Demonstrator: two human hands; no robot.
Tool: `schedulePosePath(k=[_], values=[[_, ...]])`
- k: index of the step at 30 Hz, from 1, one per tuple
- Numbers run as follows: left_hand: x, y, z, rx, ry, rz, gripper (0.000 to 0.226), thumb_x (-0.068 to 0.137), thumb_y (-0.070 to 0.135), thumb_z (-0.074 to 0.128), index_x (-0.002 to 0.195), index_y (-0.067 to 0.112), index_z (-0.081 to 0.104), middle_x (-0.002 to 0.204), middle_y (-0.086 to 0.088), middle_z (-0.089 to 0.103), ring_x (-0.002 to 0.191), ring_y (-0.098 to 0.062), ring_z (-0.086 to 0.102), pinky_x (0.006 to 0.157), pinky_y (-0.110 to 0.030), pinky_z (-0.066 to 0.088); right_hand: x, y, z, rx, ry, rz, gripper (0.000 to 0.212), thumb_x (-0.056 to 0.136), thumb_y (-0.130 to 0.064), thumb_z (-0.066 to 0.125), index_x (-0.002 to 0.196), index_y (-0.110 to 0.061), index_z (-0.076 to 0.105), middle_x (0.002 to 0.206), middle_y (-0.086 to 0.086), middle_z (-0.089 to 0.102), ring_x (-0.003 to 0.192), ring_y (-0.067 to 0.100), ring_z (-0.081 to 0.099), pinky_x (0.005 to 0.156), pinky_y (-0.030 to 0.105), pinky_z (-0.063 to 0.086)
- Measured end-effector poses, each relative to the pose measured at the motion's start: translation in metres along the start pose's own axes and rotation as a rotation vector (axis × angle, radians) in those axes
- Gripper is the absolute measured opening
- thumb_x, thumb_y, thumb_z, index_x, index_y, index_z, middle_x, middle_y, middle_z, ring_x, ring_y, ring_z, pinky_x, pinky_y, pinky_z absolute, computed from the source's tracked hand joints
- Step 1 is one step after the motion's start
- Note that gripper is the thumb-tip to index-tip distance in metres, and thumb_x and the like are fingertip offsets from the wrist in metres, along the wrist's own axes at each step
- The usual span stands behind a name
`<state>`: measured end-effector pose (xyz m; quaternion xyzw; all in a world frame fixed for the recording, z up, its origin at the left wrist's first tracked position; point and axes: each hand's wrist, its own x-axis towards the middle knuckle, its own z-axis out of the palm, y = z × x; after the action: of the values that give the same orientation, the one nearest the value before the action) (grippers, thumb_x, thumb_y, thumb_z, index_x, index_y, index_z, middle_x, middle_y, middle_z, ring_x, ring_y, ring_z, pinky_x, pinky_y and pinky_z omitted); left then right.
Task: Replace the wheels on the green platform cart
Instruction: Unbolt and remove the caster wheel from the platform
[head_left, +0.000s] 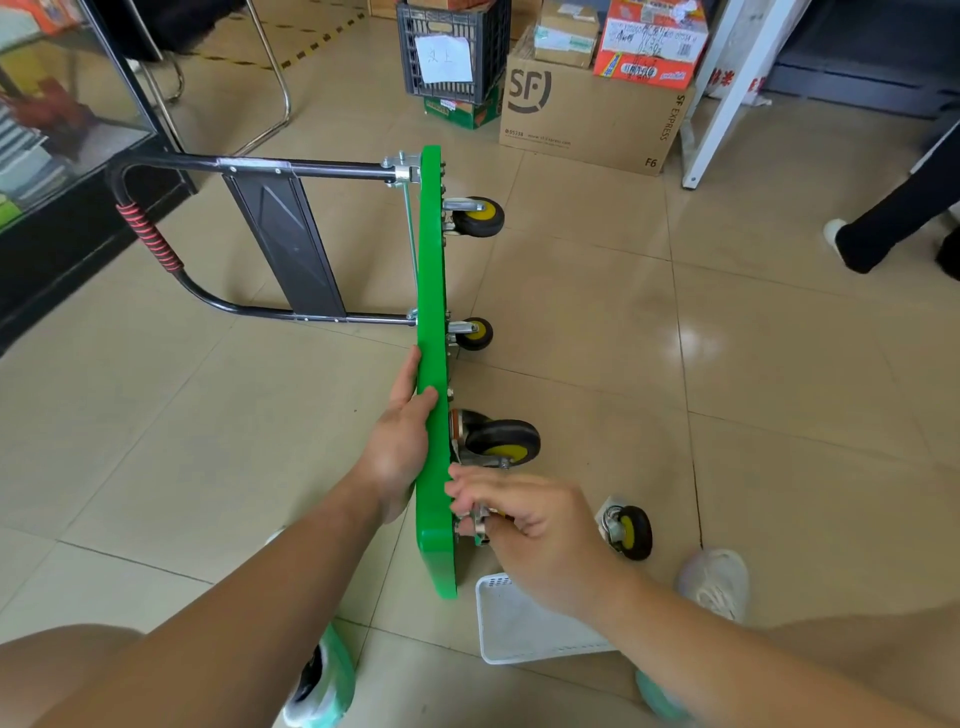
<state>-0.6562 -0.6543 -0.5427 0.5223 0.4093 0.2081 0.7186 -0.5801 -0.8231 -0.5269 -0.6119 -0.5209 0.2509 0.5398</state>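
The green platform cart (431, 291) stands on its side edge on the tiled floor, its black handle (156, 249) folded out to the left. Three black-and-yellow wheels stick out on its right: far (478, 216), middle (475, 333) and near (503, 442). My left hand (400, 441) grips the platform's upper edge, holding it upright. My right hand (519, 514) pinches a small metal fastener part (480, 527) at the near corner's underside. A loose caster wheel (631, 530) lies on the floor just right of that hand.
A white plastic basket (524, 623) sits on the floor below my right hand. Cardboard boxes (592, 114) and a dark crate (452, 52) stand at the back. A glass cabinet (62, 130) is at left. Another person's leg (893, 218) is at right. My shoes show near the bottom edge.
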Motion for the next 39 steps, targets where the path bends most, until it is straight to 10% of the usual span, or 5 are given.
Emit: schedulePosePath(k=[4,10,24,36,39], values=[[0.000,-0.001,0.000,-0.004,0.000,0.013,0.053,0.109,0.027,0.037,0.152,0.058,0.030,0.129,0.011,0.067,0.126,-0.040,0.059,0.108,-0.059,0.047,-0.004,-0.006,-0.001,0.063,0.135,-0.082,0.026,0.093,0.005,0.053,0.101,-0.002,0.076,0.110,0.007,0.076,0.111,0.019,0.072,0.088,0.045,0.061],[0.001,-0.001,-0.001,0.010,-0.022,0.018,0.054,0.109,0.027,0.037,0.152,0.059,0.029,0.145,0.008,0.058,0.125,-0.032,0.061,0.110,-0.059,0.045,0.040,-0.022,-0.016,0.129,0.251,0.058,0.025,0.086,0.005,0.070,0.099,-0.014,0.079,0.099,-0.012,0.078,0.095,0.002,0.073,0.086,0.015,0.053],[0.003,0.000,-0.001,0.002,-0.013,-0.005,0.048,0.108,0.037,0.041,0.138,0.074,0.035,0.126,0.007,0.071,0.108,-0.026,0.067,0.102,-0.062,0.051,0.129,-0.002,-0.020,0.257,-0.045,0.451,0.017,0.096,-0.003,0.066,0.091,-0.018,0.072,0.081,-0.002,0.077,0.082,0.011,0.074,0.086,0.035,0.062],[0.002,0.000,-0.002,-0.011,-0.039,0.021,0.054,0.109,0.026,0.039,0.151,0.060,0.031,0.142,0.010,0.061,0.127,-0.024,0.061,0.114,-0.053,0.043,0.072,-0.021,-0.012,0.147,-0.079,0.304,0.039,0.091,-0.003,0.070,0.082,-0.040,0.077,0.094,-0.019,0.077,0.097,-0.002,0.070,0.090,0.016,0.054],[0.001,0.001,-0.001,-0.002,-0.024,0.027,0.054,0.110,0.024,0.037,0.153,0.056,0.030,0.142,0.012,0.059,0.126,-0.024,0.060,0.114,-0.050,0.043,0.030,-0.017,-0.003,0.070,-0.044,0.149,0.024,0.085,-0.013,0.060,0.090,-0.027,0.080,0.102,-0.009,0.076,0.109,0.008,0.070,0.095,0.033,0.057]])
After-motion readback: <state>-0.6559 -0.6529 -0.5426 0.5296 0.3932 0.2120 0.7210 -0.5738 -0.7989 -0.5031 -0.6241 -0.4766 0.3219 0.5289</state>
